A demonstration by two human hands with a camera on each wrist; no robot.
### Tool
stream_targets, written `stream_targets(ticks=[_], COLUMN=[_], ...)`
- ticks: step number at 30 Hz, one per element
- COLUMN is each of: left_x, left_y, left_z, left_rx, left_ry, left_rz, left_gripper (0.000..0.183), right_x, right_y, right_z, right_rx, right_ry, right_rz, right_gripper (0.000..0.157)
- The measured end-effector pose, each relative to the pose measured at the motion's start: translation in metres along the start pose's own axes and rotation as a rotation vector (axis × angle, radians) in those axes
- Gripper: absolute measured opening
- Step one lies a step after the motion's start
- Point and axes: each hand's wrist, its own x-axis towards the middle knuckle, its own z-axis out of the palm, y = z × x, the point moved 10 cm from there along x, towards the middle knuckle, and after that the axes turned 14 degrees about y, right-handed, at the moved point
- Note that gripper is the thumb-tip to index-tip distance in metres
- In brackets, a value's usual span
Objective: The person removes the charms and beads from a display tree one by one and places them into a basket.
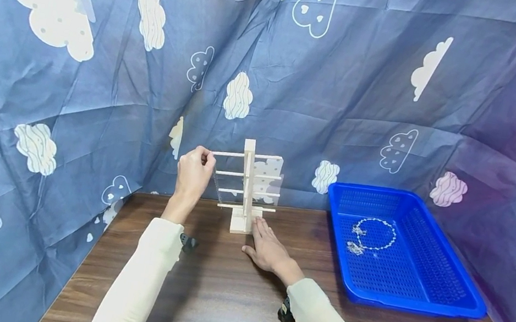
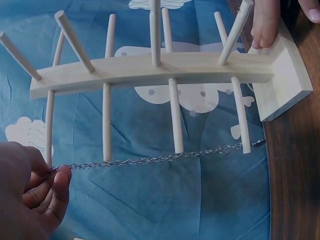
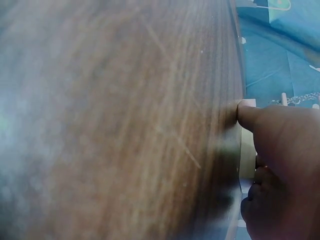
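A pale wooden stand (image 1: 250, 151) with an upright post, several rod pegs on its sides and a flat base (image 2: 290, 75) stands at the table's back edge. My left hand (image 1: 194, 174) is at the tip of the top left peg (image 2: 49, 125). Between its thumb and fingers it pinches one end of a thin silver chain necklace (image 2: 145, 160). From there the chain runs down past the left pegs' tips to the lowest one. My right hand (image 1: 269, 250) rests at the base, its fingers straight against the right side.
On the right, a blue plastic basket (image 1: 416, 305) holds a beaded necklace (image 1: 394, 240) and a small silvery heap (image 1: 355, 248). The brown wooden table (image 1: 215, 310) meets a blue cloud-patterned cloth (image 1: 296, 105) behind the stand.
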Motion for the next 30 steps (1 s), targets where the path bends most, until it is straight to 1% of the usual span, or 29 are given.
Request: stream_targets(ticks=[8, 12, 23, 30], left_x=[0.002, 0.002, 0.002, 0.002], left_y=[-0.013, -0.017, -0.023, -0.020], left_z=[-0.007, -0.009, -0.015, -0.021], left_rx=[0.018, 0.020, 0.019, 0.007], left_ry=[0.010, 0.008, 0.016, 0.030], left_rz=[-0.030, -0.032, -0.022, -0.002], left_gripper=[0.016, 0.015, 0.015, 0.014], right_x=[0.000, 0.001, 0.002, 0.001], right_y=[-0.002, -0.001, 0.000, 0.000], right_z=[0.000, 0.001, 0.002, 0.000], right_rx=[0.007, 0.011, 0.004, 0.009], right_ry=[-0.005, 0.000, -0.005, -0.009], right_rz=[0.001, -0.001, 0.005, -0.001], right_gripper=[0.082, 0.082, 0.081, 0.080])
